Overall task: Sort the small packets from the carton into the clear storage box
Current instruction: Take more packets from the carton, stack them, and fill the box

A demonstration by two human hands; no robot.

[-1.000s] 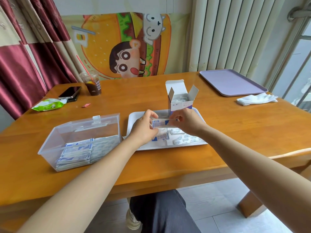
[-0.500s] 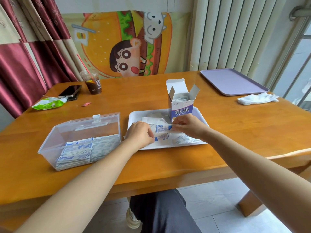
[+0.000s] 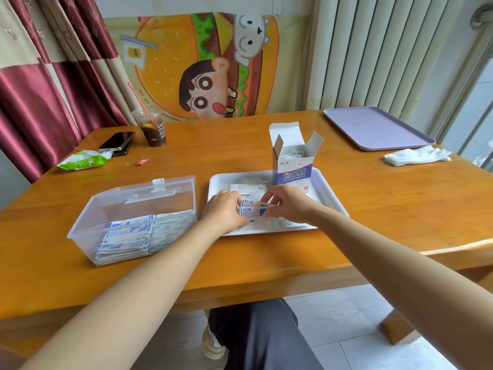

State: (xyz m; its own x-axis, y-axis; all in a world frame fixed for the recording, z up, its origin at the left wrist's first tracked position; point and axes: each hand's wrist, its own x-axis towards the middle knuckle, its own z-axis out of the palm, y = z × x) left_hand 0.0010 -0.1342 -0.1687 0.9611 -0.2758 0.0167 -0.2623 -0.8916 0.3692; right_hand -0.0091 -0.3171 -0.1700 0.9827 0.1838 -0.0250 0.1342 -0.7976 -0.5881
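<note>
An open blue-and-white carton (image 3: 292, 166) stands upright at the back of a white tray (image 3: 328, 194), more packets showing inside it. Several small white-and-blue packets (image 3: 252, 209) lie on the tray. My left hand (image 3: 226, 212) and my right hand (image 3: 286, 202) are low over the tray and both pinch a small bunch of these packets between them. To the left stands the clear storage box (image 3: 133, 209), its lid up, with stacked packets (image 3: 128, 237) filling its front part.
At the back left are a phone (image 3: 117, 141), a plastic cup of dark drink (image 3: 152, 128), a green wrapper (image 3: 85, 160) and a small red scrap (image 3: 140, 162). A lilac tray (image 3: 376, 128) and white gloves (image 3: 417, 156) lie at the right.
Both hands have come down from in front of the carton to the tray surface, still holding packets, and now gather them into a bunch there.
</note>
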